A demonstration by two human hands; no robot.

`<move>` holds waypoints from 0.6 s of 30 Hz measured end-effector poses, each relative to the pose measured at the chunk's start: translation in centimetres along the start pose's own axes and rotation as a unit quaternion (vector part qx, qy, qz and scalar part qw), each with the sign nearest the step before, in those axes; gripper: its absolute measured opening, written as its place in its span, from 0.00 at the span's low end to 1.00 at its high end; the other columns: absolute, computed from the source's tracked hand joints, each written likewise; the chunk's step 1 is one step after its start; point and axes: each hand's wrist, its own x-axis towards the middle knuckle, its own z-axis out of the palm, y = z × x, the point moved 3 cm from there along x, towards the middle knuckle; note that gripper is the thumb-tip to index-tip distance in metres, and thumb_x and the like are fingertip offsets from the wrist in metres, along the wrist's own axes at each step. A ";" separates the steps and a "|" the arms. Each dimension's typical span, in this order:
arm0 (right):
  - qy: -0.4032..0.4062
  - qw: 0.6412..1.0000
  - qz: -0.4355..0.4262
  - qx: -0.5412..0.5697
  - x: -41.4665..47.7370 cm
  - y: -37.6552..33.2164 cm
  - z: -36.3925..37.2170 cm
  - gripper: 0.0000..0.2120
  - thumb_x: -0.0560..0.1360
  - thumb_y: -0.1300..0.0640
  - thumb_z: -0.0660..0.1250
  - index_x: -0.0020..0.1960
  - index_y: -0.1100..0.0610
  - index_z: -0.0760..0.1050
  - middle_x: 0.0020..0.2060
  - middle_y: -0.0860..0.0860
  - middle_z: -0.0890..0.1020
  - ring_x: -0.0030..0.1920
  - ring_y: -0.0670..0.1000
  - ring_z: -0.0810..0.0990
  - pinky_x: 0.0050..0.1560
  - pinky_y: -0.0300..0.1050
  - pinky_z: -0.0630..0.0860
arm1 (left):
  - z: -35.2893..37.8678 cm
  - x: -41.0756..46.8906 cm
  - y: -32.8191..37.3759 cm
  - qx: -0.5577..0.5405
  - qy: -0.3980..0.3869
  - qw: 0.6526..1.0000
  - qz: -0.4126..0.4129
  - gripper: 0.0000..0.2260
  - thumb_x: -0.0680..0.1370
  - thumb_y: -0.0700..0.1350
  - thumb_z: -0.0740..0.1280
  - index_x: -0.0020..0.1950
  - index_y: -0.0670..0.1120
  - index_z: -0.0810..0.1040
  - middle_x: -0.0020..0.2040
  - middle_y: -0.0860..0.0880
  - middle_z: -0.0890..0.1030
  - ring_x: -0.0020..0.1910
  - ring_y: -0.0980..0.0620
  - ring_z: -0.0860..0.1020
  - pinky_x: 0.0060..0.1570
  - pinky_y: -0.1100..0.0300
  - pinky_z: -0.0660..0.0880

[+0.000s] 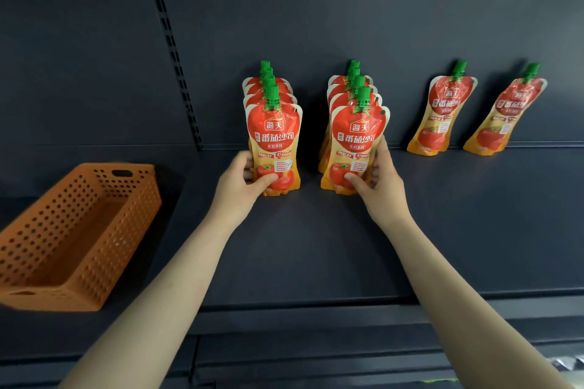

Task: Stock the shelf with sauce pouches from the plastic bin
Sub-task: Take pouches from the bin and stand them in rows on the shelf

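The orange bin (pixel 126 230) sits left on the shelf (pixel 316 246). The left hand (pixel 245 178) grips the left front pouch (pixel 274 142), the right hand (pixel 377 181) the right front pouch (pixel 355 148); both stand heading rows (labels read 海天, 番茄沙司).

We take this for a shop. The shelf (pixel 316 246) is dark metal retail racking, with a slotted upright (pixel 170 50) running up beside a plain back panel (pixel 316 25). Identical tomato sauce pouches (pixel 274 136) with green caps stand on it in front-facing rows, labels outward, like goods on sale. An orange perforated bin (pixel 79 230) sits to their left.
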 end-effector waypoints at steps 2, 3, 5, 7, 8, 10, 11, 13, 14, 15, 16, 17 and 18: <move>0.000 1.000 -0.001 0.000 0.3 0.1 0.0 0.39 0.74 0.55 0.72 0.76 0.42 0.53 0.62 0.47 0.76 0.63 0.48 0.75 0.62 0.48 0.75 | 0.2 0.3 0.0 0.005 0.009 1.000 0.004 0.17 0.74 0.49 0.73 0.60 0.51 0.73 0.54 0.57 0.79 0.52 0.60 0.78 0.45 0.67 0.73; 0.001 1.000 -0.002 0.001 0.4 0.1 0.1 0.38 0.74 0.56 0.72 0.76 0.43 0.54 0.63 0.47 0.76 0.63 0.48 0.75 0.62 0.48 0.75 | 0.3 0.5 0.0 0.008 0.014 1.000 0.005 0.17 0.74 0.49 0.73 0.60 0.50 0.73 0.55 0.56 0.80 0.53 0.59 0.78 0.45 0.67 0.74; 0.001 1.000 0.000 0.001 0.5 0.2 0.1 0.39 0.74 0.56 0.72 0.77 0.44 0.53 0.64 0.48 0.75 0.64 0.49 0.75 0.62 0.46 0.74 | 0.5 0.8 0.0 0.013 0.023 1.000 0.008 0.17 0.74 0.49 0.73 0.61 0.49 0.74 0.55 0.54 0.80 0.53 0.57 0.78 0.46 0.66 0.74; -0.008 1.000 0.004 -0.004 0.5 0.7 0.2 0.39 0.74 0.56 0.72 0.77 0.44 0.53 0.65 0.48 0.75 0.65 0.49 0.73 0.63 0.46 0.73 | 0.7 1.0 -0.1 0.020 0.029 0.999 0.010 0.18 0.74 0.49 0.73 0.62 0.48 0.73 0.57 0.53 0.80 0.54 0.56 0.78 0.47 0.67 0.74; -0.013 1.000 0.004 -0.011 0.4 1.0 0.3 0.39 0.74 0.56 0.72 0.76 0.44 0.54 0.64 0.48 0.75 0.65 0.50 0.73 0.64 0.48 0.73 | 0.8 1.0 -0.2 0.025 0.028 0.999 0.010 0.19 0.74 0.48 0.73 0.63 0.48 0.72 0.58 0.53 0.79 0.54 0.56 0.78 0.47 0.67 0.74; -0.021 0.999 0.004 -0.029 0.3 1.6 0.2 0.38 0.74 0.55 0.72 0.76 0.43 0.54 0.64 0.48 0.75 0.65 0.51 0.74 0.65 0.55 0.73 | 0.9 0.8 -0.6 0.038 0.019 0.999 0.012 0.22 0.74 0.47 0.73 0.65 0.47 0.71 0.61 0.52 0.77 0.56 0.56 0.77 0.48 0.69 0.73; -0.025 0.999 0.004 -0.034 0.4 1.8 0.2 0.37 0.74 0.55 0.71 0.76 0.43 0.54 0.64 0.49 0.74 0.65 0.52 0.74 0.65 0.56 0.73 | 0.9 0.8 -0.8 0.044 0.018 0.999 0.013 0.23 0.74 0.46 0.74 0.66 0.47 0.70 0.63 0.51 0.76 0.57 0.55 0.77 0.49 0.69 0.73; -0.030 0.999 0.009 -0.037 0.5 1.9 0.1 0.37 0.75 0.56 0.71 0.76 0.43 0.54 0.64 0.50 0.73 0.65 0.53 0.74 0.65 0.57 0.73 | 0.8 0.7 -1.0 0.051 0.023 0.998 0.015 0.22 0.74 0.45 0.73 0.66 0.47 0.71 0.63 0.50 0.76 0.57 0.55 0.77 0.48 0.70 0.73; -0.029 0.999 0.013 -0.037 0.6 1.9 0.1 0.37 0.75 0.57 0.70 0.77 0.43 0.54 0.64 0.50 0.72 0.65 0.53 0.73 0.65 0.57 0.73 | 0.8 0.8 -1.0 0.053 0.026 0.998 0.016 0.21 0.74 0.45 0.73 0.65 0.47 0.71 0.63 0.50 0.76 0.56 0.56 0.77 0.48 0.70 0.72; -0.027 0.999 0.014 -0.036 0.8 1.8 0.1 0.37 0.75 0.57 0.70 0.77 0.44 0.54 0.65 0.51 0.72 0.65 0.53 0.74 0.65 0.57 0.73 | 0.8 0.8 -0.9 0.055 0.030 0.998 0.017 0.21 0.75 0.45 0.73 0.65 0.48 0.71 0.63 0.51 0.76 0.56 0.56 0.77 0.47 0.71 0.72; -0.025 0.999 0.014 -0.037 0.9 1.8 0.1 0.37 0.75 0.57 0.70 0.77 0.44 0.55 0.65 0.51 0.72 0.64 0.53 0.74 0.65 0.57 0.73 | 0.8 0.9 -0.8 0.059 0.032 0.998 0.017 0.20 0.75 0.45 0.73 0.64 0.48 0.72 0.63 0.51 0.77 0.56 0.56 0.77 0.46 0.71 0.71; -0.022 0.999 0.013 -0.038 0.9 1.8 0.2 0.36 0.75 0.57 0.71 0.77 0.45 0.55 0.65 0.52 0.72 0.64 0.53 0.74 0.65 0.56 0.73 | 0.8 0.9 -0.7 0.062 0.034 0.997 0.016 0.20 0.75 0.45 0.73 0.64 0.48 0.72 0.62 0.51 0.77 0.56 0.56 0.77 0.45 0.71 0.71; -0.021 0.999 0.014 -0.040 0.9 1.7 0.2 0.36 0.75 0.57 0.71 0.77 0.46 0.55 0.65 0.52 0.72 0.64 0.54 0.74 0.65 0.56 0.73 | 0.8 0.9 -0.7 0.063 0.034 0.997 0.015 0.20 0.75 0.45 0.73 0.64 0.48 0.72 0.62 0.51 0.77 0.56 0.56 0.77 0.45 0.72 0.71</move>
